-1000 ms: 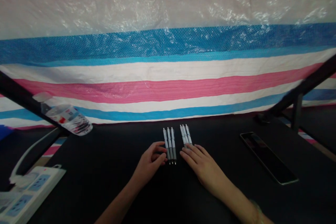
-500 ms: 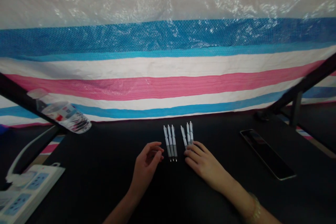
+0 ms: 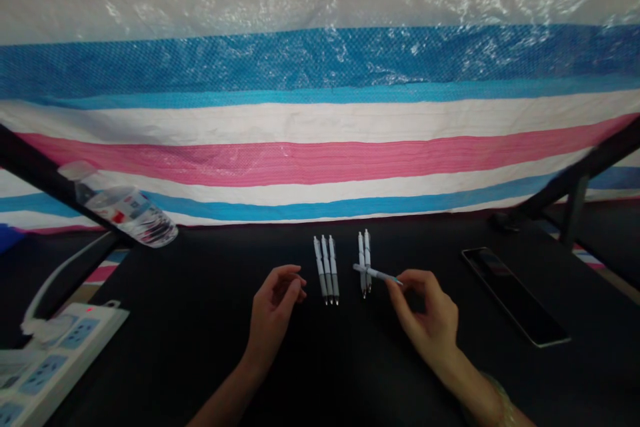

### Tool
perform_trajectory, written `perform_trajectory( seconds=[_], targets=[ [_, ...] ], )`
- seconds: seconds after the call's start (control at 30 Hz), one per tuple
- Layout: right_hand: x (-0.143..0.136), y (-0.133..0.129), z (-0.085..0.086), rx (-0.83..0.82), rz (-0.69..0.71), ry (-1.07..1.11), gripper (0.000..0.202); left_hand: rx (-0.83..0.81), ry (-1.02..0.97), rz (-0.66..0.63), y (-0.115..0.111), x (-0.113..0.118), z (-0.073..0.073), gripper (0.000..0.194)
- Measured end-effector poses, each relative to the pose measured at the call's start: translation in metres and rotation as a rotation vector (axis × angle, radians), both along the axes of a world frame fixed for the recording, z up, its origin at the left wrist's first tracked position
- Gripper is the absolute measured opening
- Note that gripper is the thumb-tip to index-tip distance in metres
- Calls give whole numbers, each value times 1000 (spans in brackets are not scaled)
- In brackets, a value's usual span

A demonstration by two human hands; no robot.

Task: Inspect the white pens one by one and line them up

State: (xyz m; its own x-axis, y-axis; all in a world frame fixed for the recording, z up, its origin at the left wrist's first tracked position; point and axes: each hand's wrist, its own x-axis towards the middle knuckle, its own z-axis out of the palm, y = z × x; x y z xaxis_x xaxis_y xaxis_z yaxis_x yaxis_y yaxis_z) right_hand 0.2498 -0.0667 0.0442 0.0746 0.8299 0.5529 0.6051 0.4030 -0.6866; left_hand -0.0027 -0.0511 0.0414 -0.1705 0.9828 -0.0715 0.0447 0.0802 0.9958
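Observation:
My right hand point(image 3: 430, 313) pinches a white-and-grey pen point(image 3: 377, 273) by its tip end, between thumb and fingers. This pen slants across two more white-and-grey pens point(image 3: 365, 250) lying side by side; whether it touches them I cannot tell. To their left, a row of three matching pens point(image 3: 327, 270) lies on the black table point(image 3: 320, 360), tips pointing toward me. Just left of that row rests my left hand point(image 3: 277, 300), its fingers loosely curled and thumb apart from the index finger, with nothing seen in it.
A dark phone point(image 3: 515, 297) lies at the right. At the left are a white power strip point(image 3: 65, 353) with a plugged-in cable and a tilted clear plastic bottle point(image 3: 135, 213) by a black bar. Behind the table hangs a striped plastic sheet point(image 3: 320, 160).
My right hand has moved right and now pinches the leftmost pen of the right group, turned from lengthwise to crosswise. The left hand stays nearly still; the view has shifted slightly.

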Motion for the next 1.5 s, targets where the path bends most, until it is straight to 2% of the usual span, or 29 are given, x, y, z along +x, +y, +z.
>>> perform_trajectory(
  seconds=[0.03,0.1,0.23,0.33,0.43,0.5,0.6,0.7,0.83,0.97,1.1,1.27,1.33,1.4,1.5],
  targets=[
    [-1,-2,0,-59,-36,116,11,-7,-21,-3,0,0,-2,23],
    [-4,-5,0,-194,-6,382,16,-28,-90,-18,0,0,-4,27],
    [-18,-7,-1,-476,263,823,27,-113,-289,-111,-3,4,-6,44],
    [-33,-13,-6,-720,454,952,32,-158,-436,-173,-4,8,-7,46],
    [-46,-24,-14,-990,626,1052,33,-173,-524,-163,-2,7,-10,34],
    [-50,-30,-20,-1192,731,1114,39,-184,-547,-151,0,5,-11,33],
    [-50,-34,-28,-1359,843,1173,45,-202,-571,-179,2,2,-12,36],
    [-48,-34,-33,-1420,860,1147,50,-207,-563,-231,4,0,-12,37],
    [-47,-32,-33,-1487,735,1083,46,-198,-527,-266,5,-2,-14,38],
    [-49,-32,-30,-1539,672,982,51,-196,-502,-255,5,-2,-18,38],
    [-49,-35,-30,-1507,578,914,47,-209,-455,-244,5,1,-20,38],
    [-50,-36,-35,-1389,724,1024,48,-189,-402,-188,8,2,-19,39],
    [-51,-35,-36,-1395,763,1095,52,-192,-398,-163,10,1,-20,41],
    [-51,-34,-38,-1425,773,1126,52,-196,-399,-154,11,-1,-20,43],
    [-50,-32,-38,-1422,763,1135,41,-202,-416,-167,13,-1,-21,43]
  ],
)
